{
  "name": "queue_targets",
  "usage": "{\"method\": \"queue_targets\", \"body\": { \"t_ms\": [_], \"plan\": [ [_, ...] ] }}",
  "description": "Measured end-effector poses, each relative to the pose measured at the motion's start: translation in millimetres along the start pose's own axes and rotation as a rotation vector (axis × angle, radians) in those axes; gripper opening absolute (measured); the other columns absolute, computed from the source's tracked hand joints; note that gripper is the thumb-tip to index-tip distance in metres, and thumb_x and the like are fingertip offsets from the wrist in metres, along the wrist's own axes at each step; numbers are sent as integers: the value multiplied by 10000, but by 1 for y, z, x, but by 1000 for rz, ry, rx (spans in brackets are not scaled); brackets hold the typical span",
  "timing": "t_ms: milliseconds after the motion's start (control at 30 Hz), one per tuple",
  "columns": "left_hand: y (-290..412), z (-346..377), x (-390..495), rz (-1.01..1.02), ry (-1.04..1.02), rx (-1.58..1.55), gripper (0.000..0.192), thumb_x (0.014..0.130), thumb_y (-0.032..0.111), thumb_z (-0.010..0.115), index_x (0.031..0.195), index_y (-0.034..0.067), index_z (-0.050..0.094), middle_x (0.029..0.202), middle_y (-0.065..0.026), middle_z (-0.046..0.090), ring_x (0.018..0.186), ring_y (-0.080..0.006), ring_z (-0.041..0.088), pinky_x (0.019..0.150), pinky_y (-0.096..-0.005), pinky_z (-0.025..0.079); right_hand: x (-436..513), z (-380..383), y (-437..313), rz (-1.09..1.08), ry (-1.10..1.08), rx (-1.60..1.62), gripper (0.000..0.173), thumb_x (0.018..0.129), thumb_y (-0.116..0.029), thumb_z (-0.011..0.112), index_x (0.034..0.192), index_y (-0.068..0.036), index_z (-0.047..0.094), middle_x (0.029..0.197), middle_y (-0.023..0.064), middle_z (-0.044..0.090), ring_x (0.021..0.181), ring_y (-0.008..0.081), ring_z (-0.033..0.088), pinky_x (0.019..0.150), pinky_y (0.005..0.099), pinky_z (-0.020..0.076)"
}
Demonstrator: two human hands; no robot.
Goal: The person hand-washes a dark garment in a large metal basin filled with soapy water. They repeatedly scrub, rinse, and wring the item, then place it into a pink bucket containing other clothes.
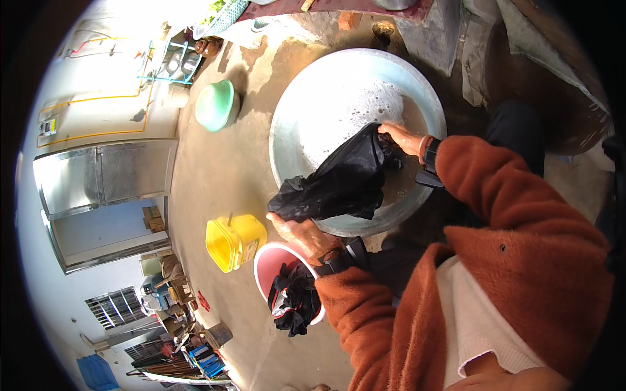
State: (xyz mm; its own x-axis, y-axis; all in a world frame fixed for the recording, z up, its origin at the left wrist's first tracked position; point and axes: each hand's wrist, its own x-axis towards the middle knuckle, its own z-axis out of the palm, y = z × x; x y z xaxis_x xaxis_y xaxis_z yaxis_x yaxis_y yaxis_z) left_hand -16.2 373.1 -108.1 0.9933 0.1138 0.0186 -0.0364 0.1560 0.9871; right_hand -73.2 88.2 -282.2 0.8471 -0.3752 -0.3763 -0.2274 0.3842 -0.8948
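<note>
A black wet garment [342, 176] is stretched between my hands over a large round metal basin [286, 141]. My left hand [305, 237] grips its lower-left end, just outside the basin's rim. Over the water, my right hand [403, 138] pinches the other end, which hangs bunched below the fingers. White suds [367, 105] float on murky water [413, 117] in the basin. Part of the water is hidden behind the cloth. Close under my left forearm stands a pink bucket [264, 259], with dark clothes [296, 298] heaped inside and draping over its rim.
A yellow square bucket [222, 244] stands left of the basin. Farther off is a green plastic basin [215, 105] on the concrete floor [200, 181]. A concrete block support [430, 41] and a reddish slab [332, 6] lie beyond the basin. Clutter [190, 342] lines the wall.
</note>
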Motion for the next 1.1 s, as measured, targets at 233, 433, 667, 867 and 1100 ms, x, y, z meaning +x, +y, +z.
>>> {"method": "queue_targets", "body": {
  "t_ms": [233, 433, 667, 867, 1100],
  "plan": [
    [-99, -18, 20, 63, 330, -97, 417, 1002, 325, 499, 1149, -63, 536, 1062, -145, 593, 914, -220, 593, 832, -317, 516, -17, 13, -67, 107, -42, 502, 158, 839, -209, 616, 903, -67, 645, 864, 39, 643, 789, 154, 613, 701, 317, 509],
    [-111, -1, 14, 430, 21, 1003, 313, 895, 190, 608, 1106, -32, 548, 995, -203, 622, 867, -316, 614, 793, -398, 499, -38, 32, -110, 154, -61, 527, 119, 855, -190, 622, 873, -73, 636, 811, 28, 654, 718, 150, 626, 691, 315, 533],
    [-172, 47, -60, 216, -747, 1117, 722, 786, 408, 749, 1271, -41, 458, 1212, -232, 571, 1071, -398, 585, 910, -445, 466, -72, 54, -120, 143, -165, 513, 125, 888, -198, 623, 927, -82, 651, 861, 4, 674, 769, 129, 639, 726, 283, 526],
    [-188, 17, -8, -296, -479, 120, 205, 926, 106, 590, 1077, -24, 640, 953, -34, 653, 848, -141, 569, 812, -280, 460, -50, 19, -134, -56, -50, 522, 161, 861, -193, 659, 910, -41, 639, 812, 57, 669, 728, 189, 656, 701, 349, 562],
    [-156, 34, -1, -524, -372, -339, 183, 923, 94, 592, 1064, -8, 648, 978, -41, 667, 865, -161, 608, 827, -272, 477, -21, -15, -108, -64, 41, 89, 436, 924, -238, 631, 1261, 5, 500, 1181, 55, 581, 1070, 145, 566, 933, 290, 451]
  ]
}}
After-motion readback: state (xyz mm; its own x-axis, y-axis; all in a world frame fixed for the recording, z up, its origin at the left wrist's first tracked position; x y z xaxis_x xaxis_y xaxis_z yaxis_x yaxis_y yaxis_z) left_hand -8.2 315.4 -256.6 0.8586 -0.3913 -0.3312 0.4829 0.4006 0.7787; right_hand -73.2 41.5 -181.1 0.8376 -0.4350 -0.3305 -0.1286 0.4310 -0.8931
